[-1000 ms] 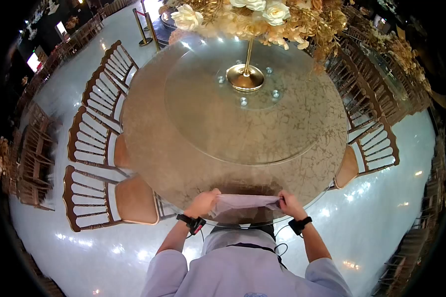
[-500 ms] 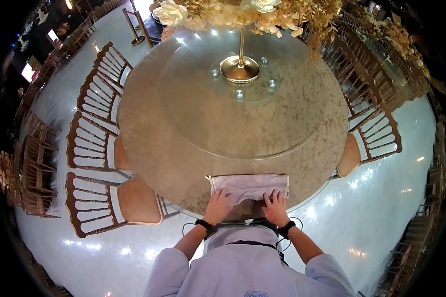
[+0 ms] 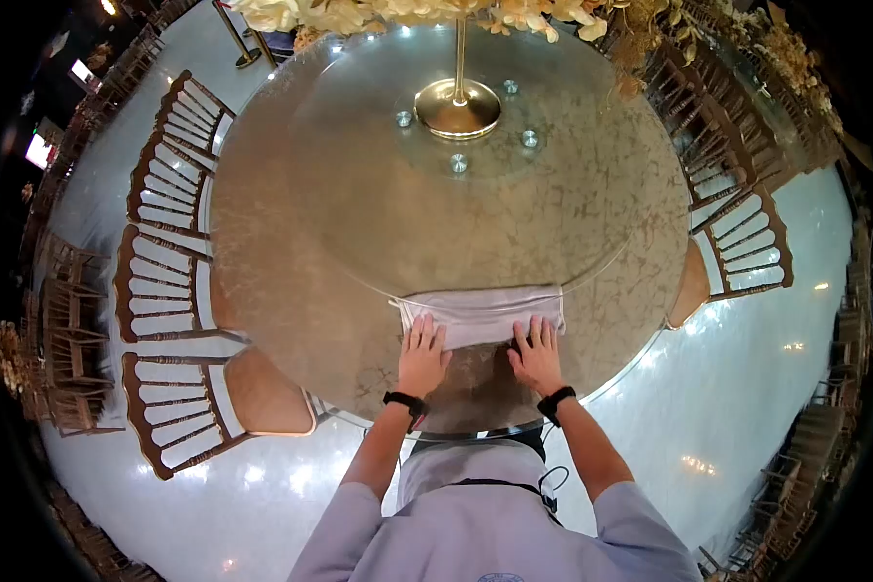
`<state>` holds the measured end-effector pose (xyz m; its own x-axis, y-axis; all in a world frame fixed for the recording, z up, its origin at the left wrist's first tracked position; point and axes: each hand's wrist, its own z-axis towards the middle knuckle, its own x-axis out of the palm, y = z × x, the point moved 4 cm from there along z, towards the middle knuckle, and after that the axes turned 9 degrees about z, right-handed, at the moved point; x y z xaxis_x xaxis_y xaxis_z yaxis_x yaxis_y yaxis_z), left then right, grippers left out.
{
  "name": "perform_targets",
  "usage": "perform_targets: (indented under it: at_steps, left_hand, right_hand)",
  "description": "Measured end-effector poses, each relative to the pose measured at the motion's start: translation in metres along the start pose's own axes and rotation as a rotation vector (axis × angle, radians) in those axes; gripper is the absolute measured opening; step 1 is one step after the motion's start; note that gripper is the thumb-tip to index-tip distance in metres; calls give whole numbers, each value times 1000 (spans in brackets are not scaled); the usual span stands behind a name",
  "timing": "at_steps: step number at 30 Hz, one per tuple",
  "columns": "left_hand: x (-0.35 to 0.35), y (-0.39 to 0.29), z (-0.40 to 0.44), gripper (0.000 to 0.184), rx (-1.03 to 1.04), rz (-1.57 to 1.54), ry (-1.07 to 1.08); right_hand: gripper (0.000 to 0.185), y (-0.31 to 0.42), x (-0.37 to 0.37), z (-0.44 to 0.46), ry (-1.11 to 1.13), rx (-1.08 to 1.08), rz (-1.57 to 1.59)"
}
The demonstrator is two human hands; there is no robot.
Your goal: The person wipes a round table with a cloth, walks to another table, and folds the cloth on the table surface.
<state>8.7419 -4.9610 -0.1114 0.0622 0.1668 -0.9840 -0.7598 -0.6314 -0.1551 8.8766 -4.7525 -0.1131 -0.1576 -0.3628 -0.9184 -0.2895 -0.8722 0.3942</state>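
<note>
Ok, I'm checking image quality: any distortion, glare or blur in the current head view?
Head view: strong fisheye curving with black corners; bright glare on the floor; small highlights far across the table; chairs at the far left smeared; the left hand, right hand and cloth look fairly sharp.

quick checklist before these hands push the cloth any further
1. Left hand on the folded cloth: ok, fingertips at its near edge
2. Right hand on the cloth: ok, likewise
3. Cloth smooth: not ok, creases show
4. Cloth clear of the glass turntable rim: not ok, its far edge overlaps it in view
5. Cloth clear of the gold flower stand: ok, apart
6. Cloth damp: cannot tell
</note>
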Motion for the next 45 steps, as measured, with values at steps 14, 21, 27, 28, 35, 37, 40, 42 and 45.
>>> perform_targets:
  at_steps: [14,21,27,28,35,37,40,42,45]
  left_hand:
    - [14,14,41,57,-117,46,34]
    - [-18,7,23,60,-83,0,31]
    - [-29,0,-7,58,-75,27,111]
    - [-33,-3,-14,55,-59,30,79]
    - [-54,-13,-79,49,29,-51,234]
    - [-54,-13,-99,49,35,-113,280]
    - [-47,-5,-116,51,48,-221,293]
    - [-53,-6,-117,53,49,-180,274]
    - [-42,-8,-120,55,42,-78,278]
  right_hand:
    - [59,-19,-1,49,75,-75,-31]
    - [61,-7,-9,34,101,-92,15]
    - [63,1,-9,0,122,-130,36]
    - [64,3,-10,-8,116,-143,52]
    - [59,17,-20,-71,209,-207,54]
    - [56,20,-23,-89,186,-219,49]
    - [54,30,-28,-108,192,-176,11]
    - [55,38,-23,-114,196,-110,74]
    - [58,42,-10,-111,149,-52,122]
